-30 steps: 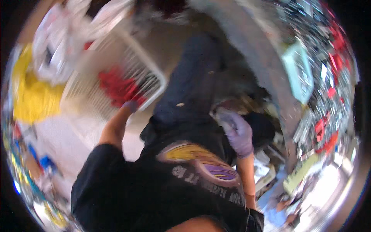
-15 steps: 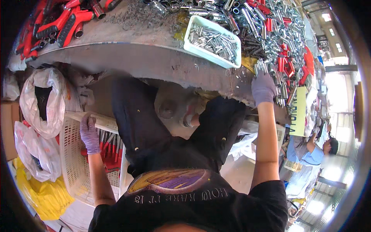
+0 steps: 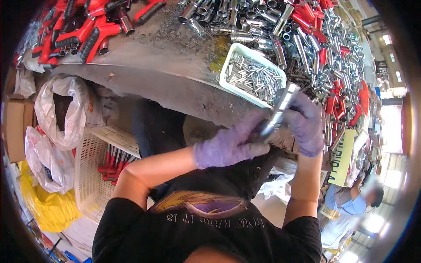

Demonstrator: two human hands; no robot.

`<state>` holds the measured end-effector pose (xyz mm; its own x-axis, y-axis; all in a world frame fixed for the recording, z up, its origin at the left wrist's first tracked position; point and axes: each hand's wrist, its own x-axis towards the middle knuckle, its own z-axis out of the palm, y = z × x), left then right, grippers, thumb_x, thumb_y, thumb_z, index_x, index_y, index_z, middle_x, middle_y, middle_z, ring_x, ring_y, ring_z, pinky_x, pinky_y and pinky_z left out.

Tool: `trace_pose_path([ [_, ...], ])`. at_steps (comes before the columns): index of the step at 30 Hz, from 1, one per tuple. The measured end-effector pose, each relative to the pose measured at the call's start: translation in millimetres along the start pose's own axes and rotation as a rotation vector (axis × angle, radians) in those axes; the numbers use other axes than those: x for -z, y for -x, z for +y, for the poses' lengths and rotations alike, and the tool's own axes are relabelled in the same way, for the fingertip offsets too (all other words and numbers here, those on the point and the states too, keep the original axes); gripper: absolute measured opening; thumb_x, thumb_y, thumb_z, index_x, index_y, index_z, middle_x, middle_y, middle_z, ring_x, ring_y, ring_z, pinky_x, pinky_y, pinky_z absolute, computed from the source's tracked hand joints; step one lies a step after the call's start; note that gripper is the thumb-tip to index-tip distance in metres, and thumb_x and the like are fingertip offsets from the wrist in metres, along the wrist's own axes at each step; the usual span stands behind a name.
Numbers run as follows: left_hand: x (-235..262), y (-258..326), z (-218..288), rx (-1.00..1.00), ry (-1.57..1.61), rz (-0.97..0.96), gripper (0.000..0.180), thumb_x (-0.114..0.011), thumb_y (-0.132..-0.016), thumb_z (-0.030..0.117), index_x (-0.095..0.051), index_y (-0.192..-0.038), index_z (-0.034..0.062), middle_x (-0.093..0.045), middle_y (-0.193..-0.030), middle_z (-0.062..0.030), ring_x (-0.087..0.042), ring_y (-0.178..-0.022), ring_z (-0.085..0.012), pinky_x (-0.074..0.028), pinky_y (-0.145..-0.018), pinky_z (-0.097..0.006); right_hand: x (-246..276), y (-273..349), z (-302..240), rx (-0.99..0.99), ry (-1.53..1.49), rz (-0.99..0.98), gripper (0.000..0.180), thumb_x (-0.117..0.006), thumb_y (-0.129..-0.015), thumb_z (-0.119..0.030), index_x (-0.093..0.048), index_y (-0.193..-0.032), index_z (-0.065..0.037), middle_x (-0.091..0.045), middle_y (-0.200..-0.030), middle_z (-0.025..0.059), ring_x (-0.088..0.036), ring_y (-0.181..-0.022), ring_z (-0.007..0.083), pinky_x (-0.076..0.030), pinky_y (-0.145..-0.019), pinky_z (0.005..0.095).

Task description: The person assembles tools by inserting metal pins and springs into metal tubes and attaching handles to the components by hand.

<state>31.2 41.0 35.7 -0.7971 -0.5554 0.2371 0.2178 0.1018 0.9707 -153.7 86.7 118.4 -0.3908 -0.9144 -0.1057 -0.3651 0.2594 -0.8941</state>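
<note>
My right hand (image 3: 303,127), in a purple-grey glove, grips a shiny chrome metal tube (image 3: 283,101) held up at a slant over the table's front edge. My left hand (image 3: 228,144), in a purple glove, meets the tube's lower end, with fingers and thumb around it. Motion blurs both hands, and the tube's lower end is partly hidden. Just beyond the hands sits a pale green plastic tray (image 3: 225,72) full of small metal pins (image 3: 254,76).
Chrome tubes and red parts (image 3: 307,17) are heaped at the back right; red-and-black handles (image 3: 94,33) lie at the left. Below the table stand a white crate (image 3: 87,184) with red-handled pieces and white sacks (image 3: 50,162). A person (image 3: 346,197) sits at far right.
My left hand has left the crate's rim and come up to the right hand. The right hand has drawn back from the heap with a chrome tube. The view has shifted slightly.
</note>
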Motion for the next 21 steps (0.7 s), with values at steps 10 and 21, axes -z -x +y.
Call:
trace_pose_path([
  [10, 44.7, 44.2, -12.5, 0.535, 0.924, 0.234, 0.056, -0.057, -0.087, 0.013, -0.032, -0.137, 0.0123, -0.056, -0.074, -0.0072, -0.053, -0.052, -0.0140, -0.041, -0.042, -0.024, -45.6, -165.8, 4.8, -0.040, 0.803, 0.094, 0.058, -0.050, -0.086, -0.052, -0.062, -0.110, -0.001, -0.065, -0.096, 0.0222, -0.062, -0.092, 0.0310, -0.044, -0.086, 0.0359],
  [21, 84.2, 34.7, -10.1, 0.388, 0.317, 0.291, 0.041, -0.056, -0.089, 0.048, -0.055, -0.093, 0.0075, -0.050, -0.063, 0.0017, -0.044, -0.052, -0.0059, -0.035, -0.048, -0.022, -48.9, -122.5, -43.6, 0.126, -0.693, 0.089, 0.022, -0.060, -0.086, -0.015, -0.058, -0.100, 0.002, -0.064, -0.085, 0.0071, -0.061, -0.074, 0.0131, -0.050, -0.064, 0.0239],
])
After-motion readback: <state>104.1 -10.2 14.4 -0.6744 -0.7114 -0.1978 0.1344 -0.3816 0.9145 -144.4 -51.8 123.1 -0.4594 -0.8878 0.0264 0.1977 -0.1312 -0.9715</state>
